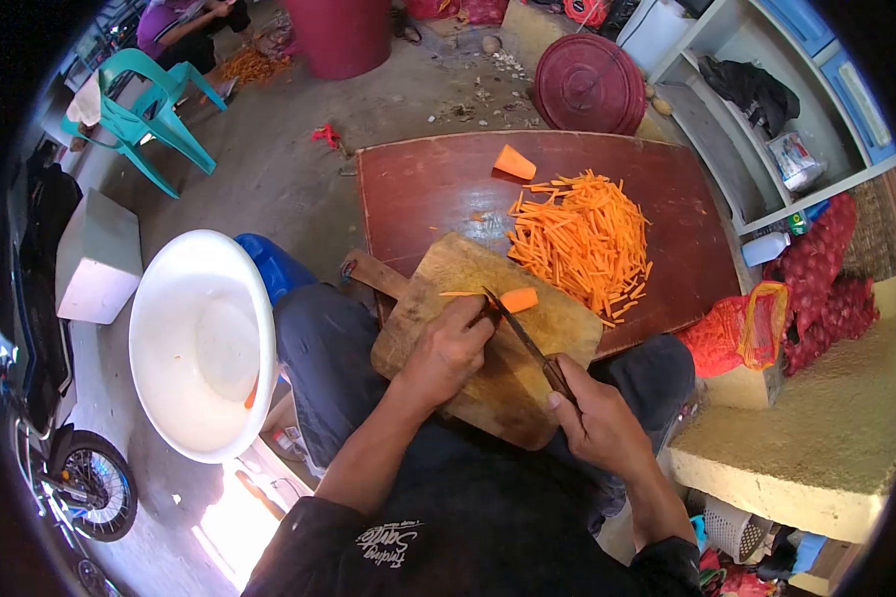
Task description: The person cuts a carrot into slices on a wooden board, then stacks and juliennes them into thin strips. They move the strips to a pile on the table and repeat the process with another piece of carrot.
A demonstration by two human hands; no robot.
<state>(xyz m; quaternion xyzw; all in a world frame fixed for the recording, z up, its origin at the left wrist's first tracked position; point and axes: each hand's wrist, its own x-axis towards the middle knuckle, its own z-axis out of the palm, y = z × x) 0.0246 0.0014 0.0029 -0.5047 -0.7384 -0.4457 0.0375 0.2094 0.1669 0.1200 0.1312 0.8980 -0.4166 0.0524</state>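
My right hand (604, 418) is closed around the handle of a knife (524, 338), its dark blade slanting up and left over a wooden cutting board (418, 328). My left hand (446, 348) has its fingers curled against a carrot piece at the blade; the fingertips are partly hidden. An orange carrot piece (520, 299) shows on the right side of the blade, and thin orange slivers lie just beyond my left knuckles. Behind the board, a heap of carrot sticks (582, 239) rests on a reddish-brown table (418, 179). A thick carrot chunk (515, 162) sits near its far edge.
To my left stands a large white basin (204, 438) with an orange bit inside. Farther off are green plastic chairs (174, 129), a seated person (184, 30) and a red bin (340, 40). At right are a round red lid (589, 85), shelving and red net sacks (826, 269).
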